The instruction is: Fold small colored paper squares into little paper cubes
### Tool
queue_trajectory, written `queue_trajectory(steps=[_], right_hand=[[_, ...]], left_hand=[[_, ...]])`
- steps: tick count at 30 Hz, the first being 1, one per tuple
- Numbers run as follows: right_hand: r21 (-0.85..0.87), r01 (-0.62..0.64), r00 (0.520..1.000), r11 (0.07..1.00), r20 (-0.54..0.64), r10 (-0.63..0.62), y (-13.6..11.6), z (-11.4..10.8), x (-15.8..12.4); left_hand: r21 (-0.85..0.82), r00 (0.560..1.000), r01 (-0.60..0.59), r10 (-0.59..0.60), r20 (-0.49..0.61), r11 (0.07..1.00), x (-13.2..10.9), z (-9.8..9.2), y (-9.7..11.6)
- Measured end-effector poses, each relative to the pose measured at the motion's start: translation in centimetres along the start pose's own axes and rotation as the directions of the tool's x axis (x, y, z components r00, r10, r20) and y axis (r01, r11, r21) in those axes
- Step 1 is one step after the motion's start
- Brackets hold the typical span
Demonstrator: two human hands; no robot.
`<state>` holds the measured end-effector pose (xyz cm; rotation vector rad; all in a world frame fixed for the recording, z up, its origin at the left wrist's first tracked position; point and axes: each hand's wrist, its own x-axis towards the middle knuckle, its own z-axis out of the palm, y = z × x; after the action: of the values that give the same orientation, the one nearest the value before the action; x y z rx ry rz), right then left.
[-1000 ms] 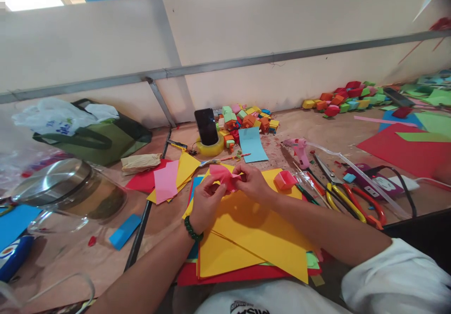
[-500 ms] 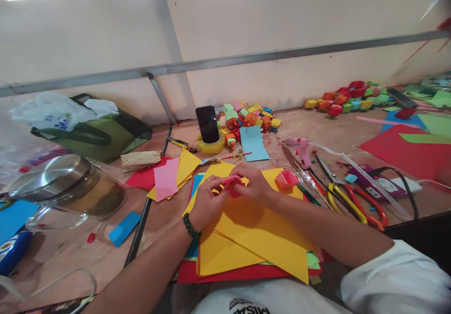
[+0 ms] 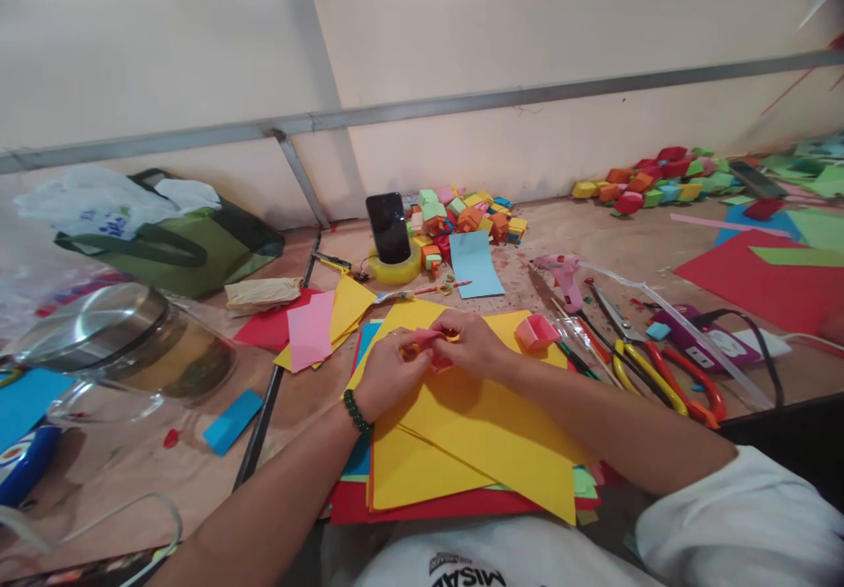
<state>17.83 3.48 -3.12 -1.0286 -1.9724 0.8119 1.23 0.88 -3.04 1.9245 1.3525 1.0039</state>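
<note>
Between my two hands is a small folded piece of pink paper [image 3: 440, 358], partly covered by my fingers. My left hand [image 3: 390, 369], with a dark green bead bracelet at the wrist, pinches its left side. On the other side, the fingertips of my right hand [image 3: 476, 344] grip it too. Both hands are above a stack of yellow paper sheets [image 3: 481, 429], with red, blue and green sheets showing underneath. A small open pink paper box [image 3: 536, 332] sits on the stack's right corner, beside my right forearm.
Scissors [image 3: 626, 332], a pink glue gun [image 3: 562, 275] and a purple power strip [image 3: 705, 341] lie to the right. Behind stand a phone [image 3: 388, 228] in a yellow tape roll and piled paper boxes [image 3: 468, 218]. A glass jug [image 3: 191, 350] and green bag [image 3: 178, 257] are left.
The pink paper, curved into a loop before, now looks flatter and more angular between my fingers. Both hands stay in nearly the same place.
</note>
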Motion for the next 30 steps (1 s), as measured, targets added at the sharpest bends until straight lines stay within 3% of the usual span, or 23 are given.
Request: queue_trajectory(steps=[6,13,16,24,30], right_hand=[[-0.031,-0.014,1.0,0.999,0.006,0.014,0.1,-0.6,0.1],[-0.048,-0.082,0.997,0.995,0.007,0.083,-0.3,-1.2,0.3],[-0.06,-0.078,0.997,0.995,-0.021,0.077,0.2,-0.8,0.3],[-0.007,-0.015,0.999,1.0,-0.041,0.015,0.3,-0.2,0.0],[-0.091,0.078,0.993,0.993,-0.081,-0.085,0.1,0.1,-0.3]], left_hand=[[-0.058,0.997,0.051,-0.053,-0.048,0.997,0.5,-0.3,0.1],[0.162,0.993,0.073,-0.056,-0.107,0.984,0.3,-1.1,0.7],[0.166,0.995,0.044,-0.028,-0.097,0.985,0.3,-0.8,0.8],[0.154,0.997,-0.029,0.04,-0.07,0.988,0.0,-0.2,0.3],[0.177,0.996,-0.082,0.089,-0.031,0.981,-0.2,0.1,0.3]])
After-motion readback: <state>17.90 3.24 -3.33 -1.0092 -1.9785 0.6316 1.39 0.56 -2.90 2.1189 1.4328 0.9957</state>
